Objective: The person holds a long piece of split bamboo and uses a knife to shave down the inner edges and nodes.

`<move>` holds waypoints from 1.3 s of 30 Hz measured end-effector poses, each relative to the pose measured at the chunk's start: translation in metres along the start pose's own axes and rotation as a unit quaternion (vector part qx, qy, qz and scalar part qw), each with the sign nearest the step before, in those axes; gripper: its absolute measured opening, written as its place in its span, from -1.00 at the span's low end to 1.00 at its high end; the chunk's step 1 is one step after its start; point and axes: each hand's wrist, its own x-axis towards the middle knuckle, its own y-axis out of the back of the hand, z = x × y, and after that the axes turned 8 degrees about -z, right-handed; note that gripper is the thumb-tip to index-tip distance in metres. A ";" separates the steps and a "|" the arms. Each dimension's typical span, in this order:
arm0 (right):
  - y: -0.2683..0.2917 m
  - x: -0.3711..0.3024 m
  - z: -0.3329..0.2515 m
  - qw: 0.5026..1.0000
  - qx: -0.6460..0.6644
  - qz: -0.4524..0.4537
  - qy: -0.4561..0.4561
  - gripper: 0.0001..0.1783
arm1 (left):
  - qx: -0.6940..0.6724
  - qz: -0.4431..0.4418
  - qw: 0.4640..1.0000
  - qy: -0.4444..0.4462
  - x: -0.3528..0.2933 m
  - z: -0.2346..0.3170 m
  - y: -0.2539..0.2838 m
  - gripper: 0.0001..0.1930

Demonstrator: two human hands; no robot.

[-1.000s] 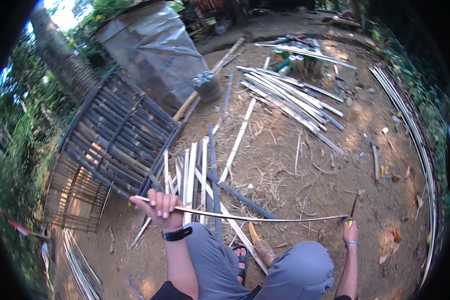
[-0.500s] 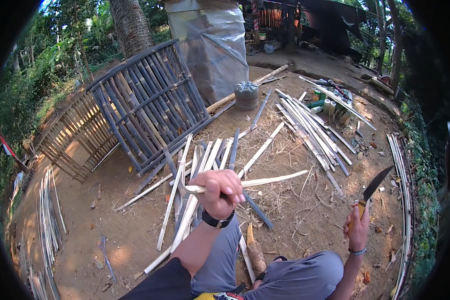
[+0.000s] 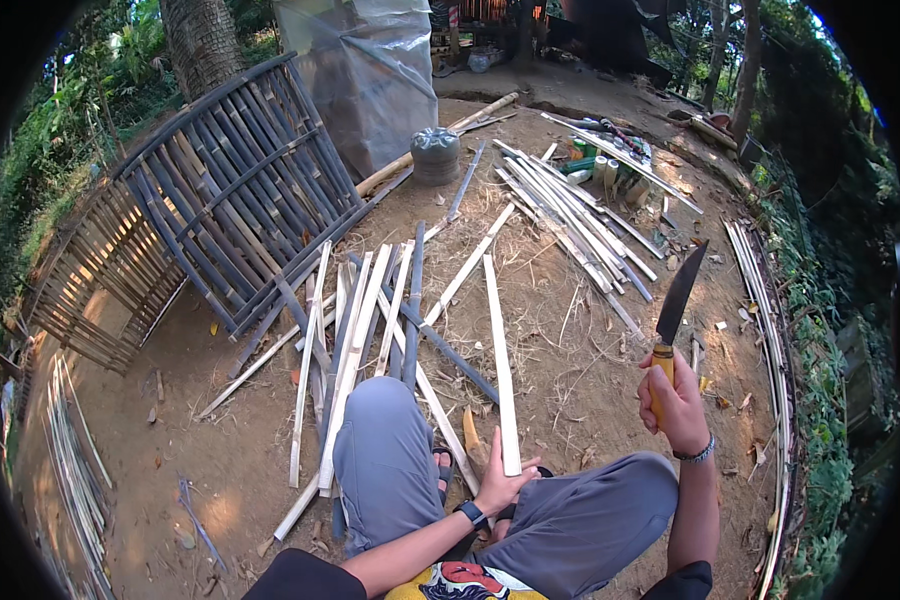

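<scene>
A pale strip [image 3: 500,350] is resting in the left hand [image 3: 503,485] while the right hand [image 3: 675,400] is holding a knife [image 3: 678,295].

The left fingers are curling partway around the strip's near end, the thumb lying along one edge; the strip is pointing outward between the left knee [image 3: 382,420] and right knee [image 3: 642,488], presumably so its length is staying clear of both. The right fingers are gripping the yellow handle in a full fist, the dark blade pointing up and outward, seemingly keeping its edge apart from strip and body. Just beyond the left knee, loose strips [image 3: 354,350] are lying on the ground [image 3: 170,460], probably for easy reach. Farther out, another bundle [image 3: 575,222] is lying, and a dark slatted panel [image 3: 235,195] is standing tilted.
</scene>
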 end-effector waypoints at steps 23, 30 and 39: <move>-0.038 0.025 0.005 0.997 -0.034 -0.058 -0.044 -0.81 | -0.049 -0.029 0.977 0.204 -0.019 -0.038 0.029 -0.69; -0.038 0.026 0.005 0.997 -0.028 -0.060 -0.051 -0.81 | -0.109 -0.032 0.967 0.229 -0.021 -0.035 0.030 -0.66; -0.035 0.024 0.005 0.996 -0.030 -0.058 -0.054 -0.80 | -0.119 -0.035 0.968 0.218 -0.024 -0.032 0.026 -0.66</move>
